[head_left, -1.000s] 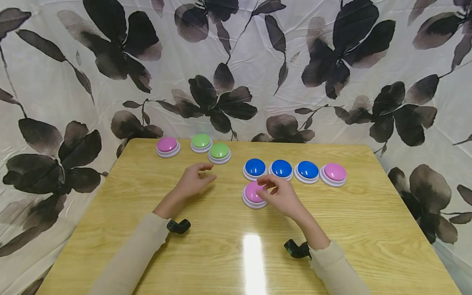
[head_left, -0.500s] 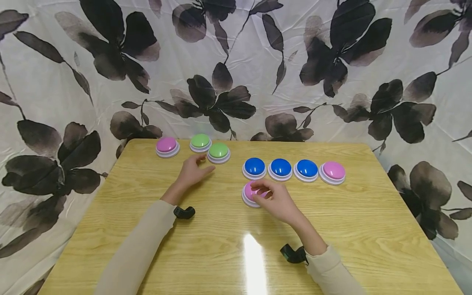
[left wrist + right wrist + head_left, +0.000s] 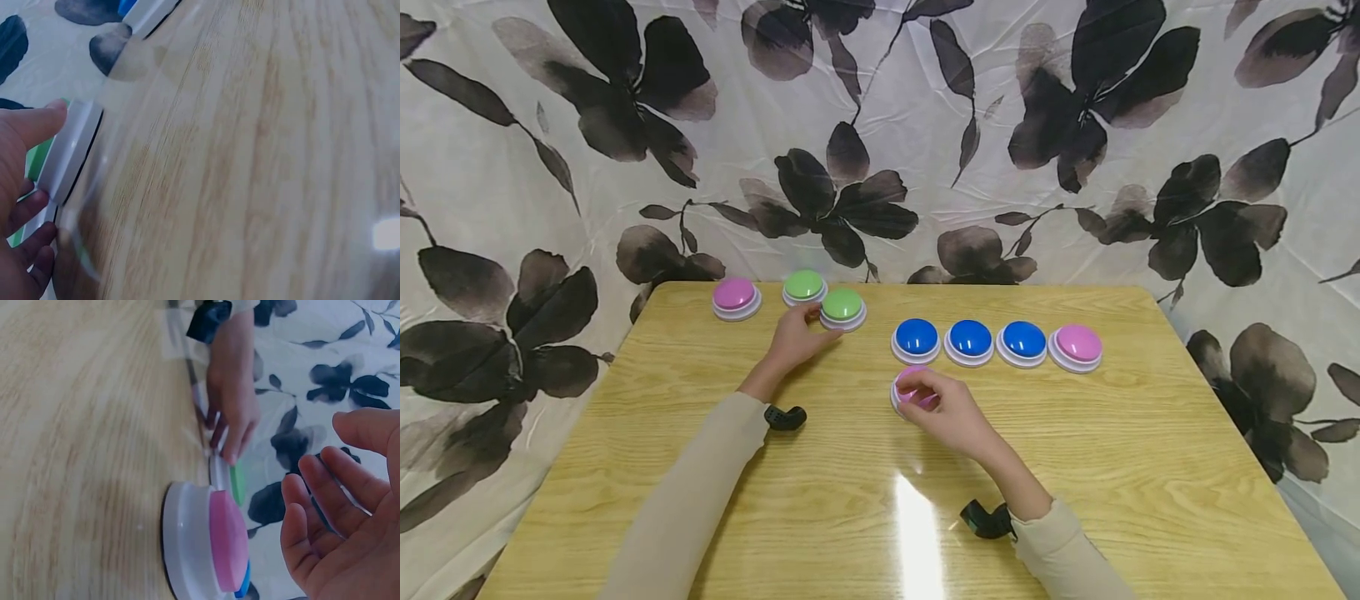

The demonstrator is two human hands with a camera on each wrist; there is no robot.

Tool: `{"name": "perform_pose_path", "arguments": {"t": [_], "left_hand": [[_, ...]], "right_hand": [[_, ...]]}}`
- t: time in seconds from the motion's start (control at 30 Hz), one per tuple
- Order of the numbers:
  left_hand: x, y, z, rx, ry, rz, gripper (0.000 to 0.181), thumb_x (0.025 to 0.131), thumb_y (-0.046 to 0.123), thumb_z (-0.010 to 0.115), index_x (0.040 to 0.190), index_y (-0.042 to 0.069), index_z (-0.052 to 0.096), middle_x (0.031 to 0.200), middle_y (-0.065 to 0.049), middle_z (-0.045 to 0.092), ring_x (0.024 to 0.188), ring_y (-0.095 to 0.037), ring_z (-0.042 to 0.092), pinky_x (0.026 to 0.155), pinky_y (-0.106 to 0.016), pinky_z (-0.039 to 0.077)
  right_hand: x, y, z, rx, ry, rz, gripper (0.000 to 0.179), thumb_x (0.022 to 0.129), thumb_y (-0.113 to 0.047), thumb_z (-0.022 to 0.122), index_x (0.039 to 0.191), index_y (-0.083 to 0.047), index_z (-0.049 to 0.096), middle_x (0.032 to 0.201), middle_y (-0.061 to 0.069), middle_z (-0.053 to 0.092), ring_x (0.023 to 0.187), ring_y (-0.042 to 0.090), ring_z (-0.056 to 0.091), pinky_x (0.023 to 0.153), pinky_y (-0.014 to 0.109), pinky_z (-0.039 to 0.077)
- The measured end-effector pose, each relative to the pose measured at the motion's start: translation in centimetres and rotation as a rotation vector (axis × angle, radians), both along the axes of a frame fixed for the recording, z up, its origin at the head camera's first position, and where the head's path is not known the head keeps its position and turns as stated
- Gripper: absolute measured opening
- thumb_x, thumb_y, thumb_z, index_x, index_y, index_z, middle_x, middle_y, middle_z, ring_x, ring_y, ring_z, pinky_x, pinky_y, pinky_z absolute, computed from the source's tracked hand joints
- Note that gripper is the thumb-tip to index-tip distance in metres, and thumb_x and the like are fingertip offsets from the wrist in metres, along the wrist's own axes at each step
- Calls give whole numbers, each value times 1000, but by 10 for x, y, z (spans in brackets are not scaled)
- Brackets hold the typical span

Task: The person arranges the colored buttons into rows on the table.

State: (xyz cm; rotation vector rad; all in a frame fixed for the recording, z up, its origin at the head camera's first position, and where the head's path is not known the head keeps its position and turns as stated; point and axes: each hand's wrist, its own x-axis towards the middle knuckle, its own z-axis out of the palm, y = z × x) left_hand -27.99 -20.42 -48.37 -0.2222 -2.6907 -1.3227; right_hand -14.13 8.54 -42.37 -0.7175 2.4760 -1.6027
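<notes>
My left hand (image 3: 794,340) is at the nearer green push button (image 3: 842,305), thumb at its front edge and fingers at its left side. In the left wrist view the thumb and fingers span the button's white base (image 3: 74,150). Just behind it, to the left, sits another green push button (image 3: 803,284). My right hand (image 3: 953,413) hovers over a pink push button (image 3: 228,540), covering part of it in the head view. The right wrist view shows that hand apart from the button, its fingers loosely bent and holding nothing.
Three blue push buttons (image 3: 970,338) and a pink push button (image 3: 1078,343) form a row at the right. A further pink push button (image 3: 734,293) sits at the back left of the wooden table (image 3: 820,500). Floral cloth (image 3: 880,125) hangs behind.
My left hand has moved forward and slightly right, reaching the nearer green button. The right hand has shifted slightly left and lower over the pink button.
</notes>
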Motion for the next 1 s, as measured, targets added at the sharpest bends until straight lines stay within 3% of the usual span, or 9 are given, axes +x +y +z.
{"name": "perform_pose_path", "arguments": {"t": [0.3, 0.53, 0.73, 1.0], "left_hand": [[-10, 4, -4, -23, -24, 51, 82, 73, 33, 87, 136, -4, 50, 129, -21, 57, 121, -34, 51, 104, -44, 38], [-16, 7, -3, -115, 12, 73, 83, 68, 40, 88, 129, -6, 55, 127, -23, 58, 119, -37, 52, 102, -47, 39], [-21, 13, -4, -178, 59, 128, 82, 62, 48, 90, 122, 1, 61, 121, -17, 61, 115, -36, 54, 97, -51, 41], [-20, 19, -7, -248, 46, 199, 85, 62, 57, 85, 122, 1, 60, 121, -17, 59, 116, -38, 50, 94, -56, 39]], "right_hand": [[-6, -5, -5, 6, 3, -16, 22, 89, -9, 71, 110, -3, 67, 104, 9, 67, 86, 17, 62, 78, 32, 53], [-13, -10, -3, 46, -27, -30, 29, 90, -15, 70, 118, -7, 66, 100, 1, 68, 86, 15, 62, 78, 33, 53], [-24, -13, -6, 56, -30, -37, 28, 90, -17, 71, 117, -8, 66, 100, 2, 67, 87, 14, 61, 78, 30, 53], [-37, -19, -9, 69, -30, -56, 26, 90, -16, 71, 114, -6, 67, 102, 4, 68, 87, 15, 61, 77, 29, 53]]}}
